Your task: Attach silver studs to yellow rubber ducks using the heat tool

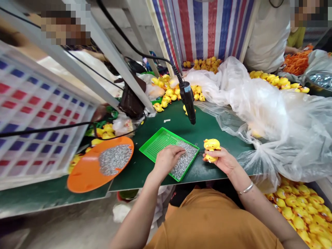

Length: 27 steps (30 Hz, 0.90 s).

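Two bare hands work at a dark green workbench (223, 121) in the single head view. The right hand (222, 160) closes narrowly around one yellow rubber duck (212, 147), fingers wrapped across its body, and one silver bangle (245, 188) circles that wrist. The left hand (168, 159) lies palm down with its fingers together on a layer of small silver metal pieces (184, 159) in one green perforated plastic tray (155, 145); whether it grips any of them cannot be told. One round orange plate (83, 176) sits at the bench edge, left of the tray, carrying a second heap of silver pieces (114, 159). One black power tool (187, 102) hangs on its cord over the bench, beyond the tray. Many more yellow ducks lie around in at least five groups, the largest being a heap of ducks (298, 214) beside the right forearm. One clear plastic bag (272, 117) sprawls along the right of the bench, and one co-worker in a white apron (267, 34) stands beyond it.
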Motion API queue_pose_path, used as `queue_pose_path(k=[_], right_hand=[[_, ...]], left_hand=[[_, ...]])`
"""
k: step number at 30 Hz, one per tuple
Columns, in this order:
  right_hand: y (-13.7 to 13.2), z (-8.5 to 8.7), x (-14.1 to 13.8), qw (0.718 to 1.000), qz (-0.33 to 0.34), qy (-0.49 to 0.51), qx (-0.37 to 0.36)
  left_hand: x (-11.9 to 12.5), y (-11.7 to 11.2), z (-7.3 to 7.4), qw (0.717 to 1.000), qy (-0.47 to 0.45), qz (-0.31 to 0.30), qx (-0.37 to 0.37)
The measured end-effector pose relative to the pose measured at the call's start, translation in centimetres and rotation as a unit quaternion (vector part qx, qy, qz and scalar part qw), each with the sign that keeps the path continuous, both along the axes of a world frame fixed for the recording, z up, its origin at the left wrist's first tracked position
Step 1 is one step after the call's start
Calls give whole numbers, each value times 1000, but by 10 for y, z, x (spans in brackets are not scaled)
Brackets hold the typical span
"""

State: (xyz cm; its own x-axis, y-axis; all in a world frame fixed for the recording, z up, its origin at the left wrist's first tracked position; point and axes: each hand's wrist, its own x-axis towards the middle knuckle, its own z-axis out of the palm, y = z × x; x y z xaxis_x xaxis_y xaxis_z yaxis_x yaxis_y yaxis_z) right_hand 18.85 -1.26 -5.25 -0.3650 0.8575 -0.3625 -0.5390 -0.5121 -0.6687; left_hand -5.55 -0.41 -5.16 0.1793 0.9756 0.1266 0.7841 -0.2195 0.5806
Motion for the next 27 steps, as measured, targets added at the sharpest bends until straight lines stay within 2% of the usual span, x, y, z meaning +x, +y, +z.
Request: queue_pose_path(k=[4,6,8,11,15,21,27], right_hand=[[2,4,2,1000,-7,-8,6],[2,7,3,1000,-1,-17,18],[0,11,1,999,3,-27,25],[-4,16,-2,999,-4,-44,32],[-12,22,-8,996,-33,-63,55],[-19,24,-12,997,-43,-48,33],[-19,24,-15,998,-36,-50,21]], left_hand=[[14,-5,13,989,-137,48,22],[29,-9,20,977,-203,44,44],[47,-13,26,971,-228,19,77],[70,-16,32,969,-194,-28,149],[85,-17,32,968,-108,-64,219],[86,-15,31,959,7,-103,264],[83,-12,39,954,57,-141,259]])
